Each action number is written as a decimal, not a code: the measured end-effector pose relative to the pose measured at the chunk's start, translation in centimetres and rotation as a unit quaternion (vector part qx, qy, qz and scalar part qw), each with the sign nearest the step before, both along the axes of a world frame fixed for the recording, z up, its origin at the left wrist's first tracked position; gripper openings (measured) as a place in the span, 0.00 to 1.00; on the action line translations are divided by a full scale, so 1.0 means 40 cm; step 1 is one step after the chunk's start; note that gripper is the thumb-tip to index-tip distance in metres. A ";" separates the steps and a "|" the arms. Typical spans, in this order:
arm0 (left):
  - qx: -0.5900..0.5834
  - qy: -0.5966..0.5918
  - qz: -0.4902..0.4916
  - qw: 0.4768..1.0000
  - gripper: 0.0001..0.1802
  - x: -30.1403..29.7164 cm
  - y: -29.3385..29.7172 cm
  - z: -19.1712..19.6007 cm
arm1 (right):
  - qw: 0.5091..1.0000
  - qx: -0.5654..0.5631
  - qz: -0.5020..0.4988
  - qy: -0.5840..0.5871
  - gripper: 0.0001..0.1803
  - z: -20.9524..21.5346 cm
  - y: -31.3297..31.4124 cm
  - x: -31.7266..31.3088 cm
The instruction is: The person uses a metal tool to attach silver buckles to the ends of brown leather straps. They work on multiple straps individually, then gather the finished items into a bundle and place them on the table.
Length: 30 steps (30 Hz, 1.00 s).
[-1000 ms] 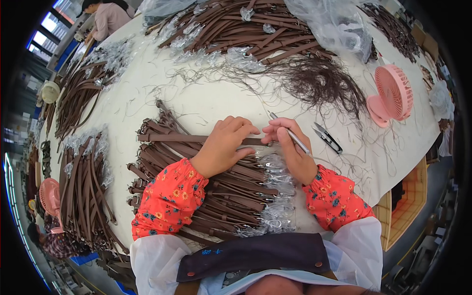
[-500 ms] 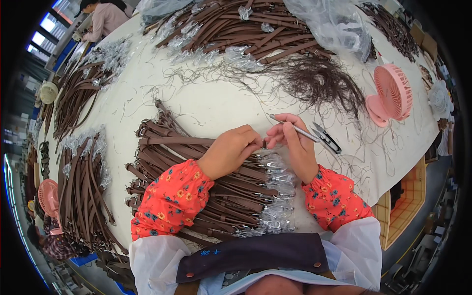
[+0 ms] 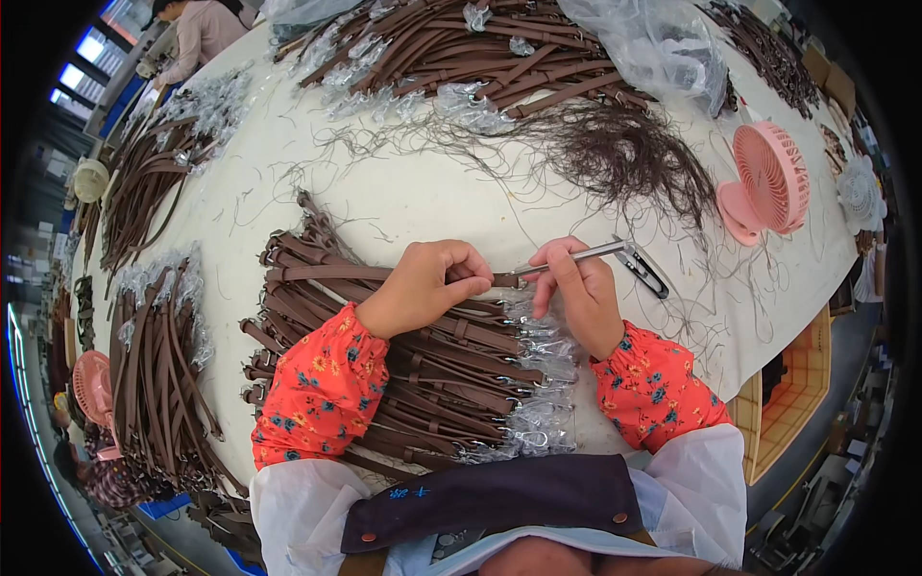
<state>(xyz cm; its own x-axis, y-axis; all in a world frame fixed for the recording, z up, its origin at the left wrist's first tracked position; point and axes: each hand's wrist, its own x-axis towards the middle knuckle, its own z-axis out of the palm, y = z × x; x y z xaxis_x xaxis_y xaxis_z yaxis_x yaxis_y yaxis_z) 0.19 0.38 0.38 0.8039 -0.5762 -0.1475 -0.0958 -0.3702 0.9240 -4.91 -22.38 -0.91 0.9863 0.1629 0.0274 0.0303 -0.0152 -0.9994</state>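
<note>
My left hand is closed, thumb and forefinger pinched on a brown strap near its right end. In my right hand is a slim silver pen-like tool, its thin tip pointing left at the strap's end; whether they touch I cannot tell. The strap lies across the top of a pile of similar brown straps. Metal clasps in clear plastic wrap line the pile's right side. Just beyond my right hand, black-handled thread snips lie on the white table.
A heap of dark loose threads lies beyond my hands, with more wrapped straps at the far edge. Further strap bundles lie to the left. A pink fan stands at right. A person sits far left.
My right hand has turned the silver tool so its tip points at the strap's end instead of up and away. My left hand has slid left along the strap, uncovering its end.
</note>
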 end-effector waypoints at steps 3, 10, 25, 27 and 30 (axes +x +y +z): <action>0.007 0.018 -0.010 1.000 0.04 0.002 0.001 0.003 | 1.000 0.015 -0.021 -0.007 0.25 0.001 0.006 -0.003; -0.026 0.034 -0.023 0.999 0.04 0.000 0.002 0.002 | 1.000 -0.012 -0.015 -0.014 0.28 0.000 0.005 -0.001; -0.014 0.031 -0.034 0.999 0.04 0.001 0.005 0.000 | 1.000 -0.026 -0.006 -0.012 0.24 0.004 0.006 -0.001; -0.023 0.034 -0.038 0.998 0.04 0.002 0.006 -0.002 | 0.999 -0.036 0.008 0.005 0.22 0.006 0.002 -0.001; -0.014 -0.009 -0.080 0.997 0.05 0.004 0.012 0.000 | 1.000 -0.009 -0.012 -0.001 0.25 0.005 0.005 -0.003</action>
